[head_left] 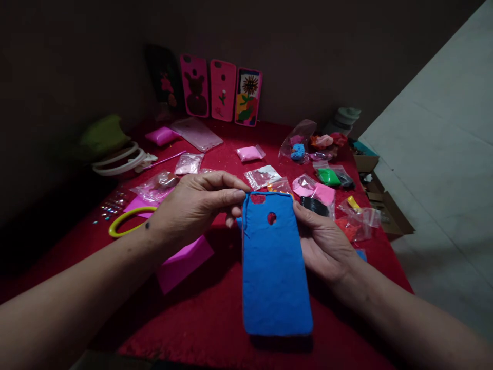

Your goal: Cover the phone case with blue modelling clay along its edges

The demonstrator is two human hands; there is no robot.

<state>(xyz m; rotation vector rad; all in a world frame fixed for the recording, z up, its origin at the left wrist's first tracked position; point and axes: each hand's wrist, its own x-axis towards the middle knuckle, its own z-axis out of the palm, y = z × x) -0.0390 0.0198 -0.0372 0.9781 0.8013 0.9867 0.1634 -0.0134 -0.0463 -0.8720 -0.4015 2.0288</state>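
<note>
A phone case covered in blue clay (pixel 275 272) is held up over the red cloth, with a cutout at its top left and a round hole below. My right hand (pixel 325 244) grips its right side, the thumb on the upper right edge and the fingers behind. At the top left corner, my left hand (pixel 208 200) pinches a thin blue strip that runs along the rim; thumb and forefinger are pressed together there. A bit of blue shows behind the case's left edge.
Decorated cases (pixel 223 92) lean on the back wall. Bags of coloured clay (pixel 328 177) lie at centre and right. Yellow ring (pixel 115 226), pink sheet (pixel 185 264) and white rings (pixel 119 164) lie left. Cardboard boxes (pixel 389 208) and a jar (pixel 344 119) stand right.
</note>
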